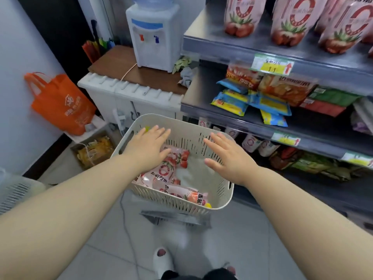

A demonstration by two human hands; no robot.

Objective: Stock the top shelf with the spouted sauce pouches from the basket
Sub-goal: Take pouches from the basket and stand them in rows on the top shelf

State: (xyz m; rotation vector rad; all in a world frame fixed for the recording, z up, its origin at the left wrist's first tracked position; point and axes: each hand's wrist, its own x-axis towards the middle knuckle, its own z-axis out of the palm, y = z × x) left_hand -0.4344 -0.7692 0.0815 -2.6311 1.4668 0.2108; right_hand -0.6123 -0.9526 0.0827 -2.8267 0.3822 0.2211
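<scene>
- Top shelf [222, 44] carries upright shelved pouches [242, 17] (red print, tomato picture).
- Cream basket [181, 122] sits below, beside the shelving.
- Basket pouches [163, 174] lie flat inside it.
- Left hand [149, 146] and right hand [228, 154] hover over the basket, fingers straight, holding nothing.

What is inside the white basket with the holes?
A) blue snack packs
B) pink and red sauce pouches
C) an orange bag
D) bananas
B: pink and red sauce pouches lie on the bottom of the basket. The blue snack packs sit on a shelf, and the orange bag is over by the wall.
</scene>
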